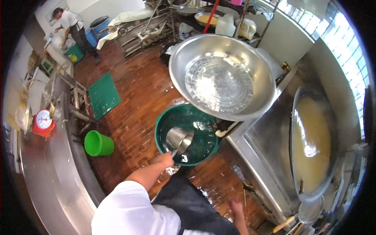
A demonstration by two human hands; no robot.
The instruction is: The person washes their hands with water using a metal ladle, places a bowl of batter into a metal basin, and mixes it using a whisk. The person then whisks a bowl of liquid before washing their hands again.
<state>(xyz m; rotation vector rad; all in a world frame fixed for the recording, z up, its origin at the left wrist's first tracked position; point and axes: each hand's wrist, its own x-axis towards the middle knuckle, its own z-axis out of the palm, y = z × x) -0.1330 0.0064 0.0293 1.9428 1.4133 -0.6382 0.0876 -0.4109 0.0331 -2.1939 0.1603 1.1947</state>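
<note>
Our left hand (167,159) is wrapped around the handle of a metal dipper (177,138), gripping it with the arm reaching forward. The dipper's deep bowl lies tilted within the rim of a dark green tub (158,137), its mouth turned to our right; we cannot tell whether it touches the liquid inside. The tub stands on the wet, reddish tiled floor (135,102) directly ahead of us. Our right hand (236,205) hangs low beside our dark apron (196,205), well apart from the dipper, and it is too blurred for us to tell how its fingers are set.

Just beyond the tub, and overlapping its far edge in our view, sits a wide silver basin (219,84). To our right, a large pan holds cloudy yellowish liquid (313,137), with a strainer (311,211) near its closer end. On our left, a bright green bucket (98,143) stands near a steel bench (51,172) that carries a red scale (44,120). A green mat (104,95) lies farther off, and beyond it a co-worker (72,25) bends forward.
</note>
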